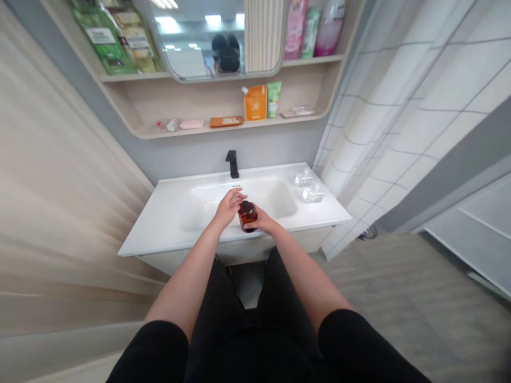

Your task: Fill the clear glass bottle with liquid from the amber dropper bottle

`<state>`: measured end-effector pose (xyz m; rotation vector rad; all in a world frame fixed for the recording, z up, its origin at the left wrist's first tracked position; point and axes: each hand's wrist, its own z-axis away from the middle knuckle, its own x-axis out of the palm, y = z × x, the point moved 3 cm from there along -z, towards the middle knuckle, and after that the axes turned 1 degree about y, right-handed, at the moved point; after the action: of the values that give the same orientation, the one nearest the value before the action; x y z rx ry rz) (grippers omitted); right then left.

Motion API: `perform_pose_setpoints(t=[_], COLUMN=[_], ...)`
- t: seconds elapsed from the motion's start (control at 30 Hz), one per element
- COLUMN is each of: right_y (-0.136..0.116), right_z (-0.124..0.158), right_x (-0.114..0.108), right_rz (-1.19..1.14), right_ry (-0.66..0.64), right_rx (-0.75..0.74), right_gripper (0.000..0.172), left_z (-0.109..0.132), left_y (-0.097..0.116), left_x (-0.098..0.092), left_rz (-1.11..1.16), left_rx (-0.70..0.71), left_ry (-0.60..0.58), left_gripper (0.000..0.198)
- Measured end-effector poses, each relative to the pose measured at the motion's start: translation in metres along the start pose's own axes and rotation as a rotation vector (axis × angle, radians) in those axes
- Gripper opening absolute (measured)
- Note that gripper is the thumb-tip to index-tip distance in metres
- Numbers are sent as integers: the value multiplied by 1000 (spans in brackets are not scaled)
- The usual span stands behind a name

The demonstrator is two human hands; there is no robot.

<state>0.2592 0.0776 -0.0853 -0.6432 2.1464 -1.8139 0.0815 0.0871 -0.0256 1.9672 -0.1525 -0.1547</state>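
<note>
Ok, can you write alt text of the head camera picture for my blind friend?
The left hand and right hand hold a brown bottle over a white bathroom sink. A black faucet stands behind it, and a shelf with tubes and packets sits below a mirror.

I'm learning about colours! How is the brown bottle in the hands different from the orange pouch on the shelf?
The amber bottle is dark and round, while the orange pouch is bright and flatter. The bottle has a dark top; the pouch has a white cap at one corner. The bottle is held between the left hand and right hand; the pouch stands on the shelf. Both are orange-toned containers.
</note>
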Motion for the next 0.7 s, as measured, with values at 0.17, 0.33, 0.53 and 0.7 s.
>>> perform_pose_setpoints(t=[0.17,0.33,0.53,0.7], right_y=[-2,-4,4,-4], right_z=[1,0,-3,23], right_x=[2,1,0,-42], right_rz=[-17,0,110,401], right_ry=[0,-2,152,672], right_rx=[-5,-30,-20,-112], right_gripper=[88,98,95,99], left_z=[1,2,27,64], left_y=[2,-4,-18,-42], left_x=[5,7,-35,-93], left_rz=[-117,-89,-322,-1046], left_rx=[-38,-86,-97,-416], left_ry=[112,161,121,-22], left_gripper=[61,59,52,43])
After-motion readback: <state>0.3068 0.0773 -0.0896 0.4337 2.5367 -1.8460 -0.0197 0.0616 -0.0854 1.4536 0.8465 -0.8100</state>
